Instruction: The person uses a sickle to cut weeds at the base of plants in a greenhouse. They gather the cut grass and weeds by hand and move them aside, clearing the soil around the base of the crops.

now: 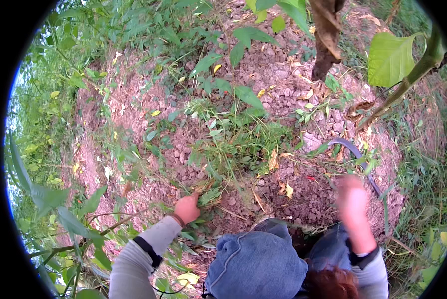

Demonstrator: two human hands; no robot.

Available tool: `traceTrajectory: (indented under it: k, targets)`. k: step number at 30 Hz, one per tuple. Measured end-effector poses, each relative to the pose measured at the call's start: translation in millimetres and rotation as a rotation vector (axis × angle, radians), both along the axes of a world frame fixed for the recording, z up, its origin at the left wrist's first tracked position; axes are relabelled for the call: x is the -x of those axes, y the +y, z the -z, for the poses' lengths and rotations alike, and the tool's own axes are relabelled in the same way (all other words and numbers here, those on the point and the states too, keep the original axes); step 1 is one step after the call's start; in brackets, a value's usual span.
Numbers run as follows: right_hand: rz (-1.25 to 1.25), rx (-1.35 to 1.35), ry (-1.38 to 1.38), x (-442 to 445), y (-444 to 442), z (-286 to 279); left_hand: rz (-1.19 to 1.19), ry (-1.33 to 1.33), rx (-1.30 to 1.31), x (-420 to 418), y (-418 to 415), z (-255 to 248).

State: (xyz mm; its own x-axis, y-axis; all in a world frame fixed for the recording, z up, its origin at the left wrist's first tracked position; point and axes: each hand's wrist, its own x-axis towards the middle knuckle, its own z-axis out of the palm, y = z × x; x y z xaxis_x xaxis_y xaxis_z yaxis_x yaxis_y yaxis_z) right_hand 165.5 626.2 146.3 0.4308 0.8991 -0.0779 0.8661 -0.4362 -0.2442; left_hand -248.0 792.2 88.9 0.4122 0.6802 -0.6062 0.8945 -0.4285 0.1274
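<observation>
My left hand is at the lower left, its fingers closed around a clump of green weeds close to the soil. A bracelet and a black band circle that arm. My right hand is blurred, low over the ground at the right, with its fingers curled. Just beyond it a sickle's curved metal blade arcs over soil and leaves. No handle is visible, and whether my right hand grips the sickle cannot be made out. A thicker patch of grass and weeds grows ahead, between my two hands.
Cloddy reddish soil with dry leaves spreads ahead. A thick plant stem slants in from the upper right, near a hanging brown leaf. A leafy branch reaches in from the left. My denim-covered knee is below.
</observation>
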Motion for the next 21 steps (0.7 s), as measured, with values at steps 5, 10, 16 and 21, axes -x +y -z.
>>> traceTrajectory:
  k: [5,10,16,21]
  targets:
    - [0.175,0.452,1.583,144,98,132,-0.210,-0.174,-0.085,-46,-27,-7]
    - [0.419,0.077,2.034,225,136,179,-0.201,0.036,-0.172,-56,-50,-2]
    - [0.799,0.494,2.048,233,105,126,-0.990,-0.539,0.110,-33,-61,1]
    - [0.752,0.236,2.481,256,125,136,-0.540,-0.265,-0.080,-63,-59,-9]
